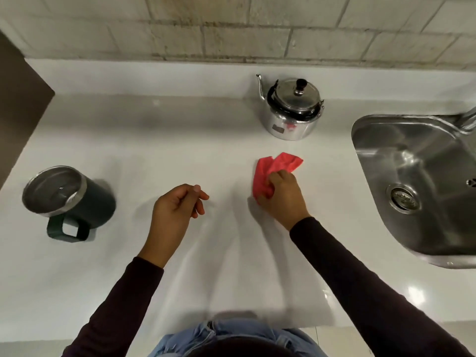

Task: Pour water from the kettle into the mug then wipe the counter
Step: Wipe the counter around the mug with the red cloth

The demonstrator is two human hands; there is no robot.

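Observation:
A shiny steel kettle (291, 109) with a black lid knob stands upright at the back of the white counter (154, 140), spout pointing left. A dark green mug (69, 197) with a steel rim sits at the left, handle toward me, with water visible inside. My right hand (283, 197) presses a crumpled red cloth (273, 171) onto the counter in front of the kettle. My left hand (177, 207) hovers over the middle of the counter, fingers loosely curled, holding nothing.
A steel sink (417, 181) with a drain is set into the counter at the right, its tap at the far right edge. A tiled wall (231, 29) runs along the back. A dark panel (18, 99) borders the left side.

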